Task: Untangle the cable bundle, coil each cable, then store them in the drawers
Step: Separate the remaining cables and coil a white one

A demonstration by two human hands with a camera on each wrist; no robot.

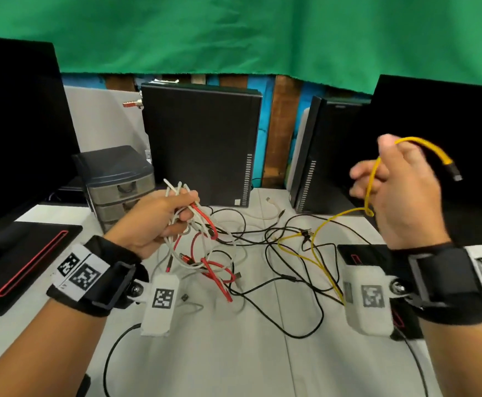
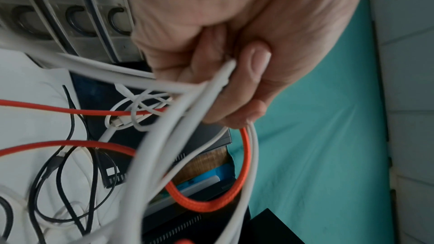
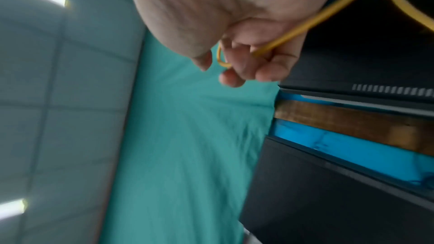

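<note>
no readable text, only square coded markers on wrist bands (image 1: 82,272)

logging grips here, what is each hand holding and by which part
Left hand grips the bundle of white cables and red cable at its upper loops. Right hand holds the yellow cable near its plug end, looped through the fingers.

drawers (image 1: 119,190) left rear on table (image 1: 234,362); cable bundle (image 1: 234,253) centre

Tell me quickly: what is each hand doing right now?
Left hand: closed on the white and red cables.
Right hand: closed on the yellow cable.
</note>
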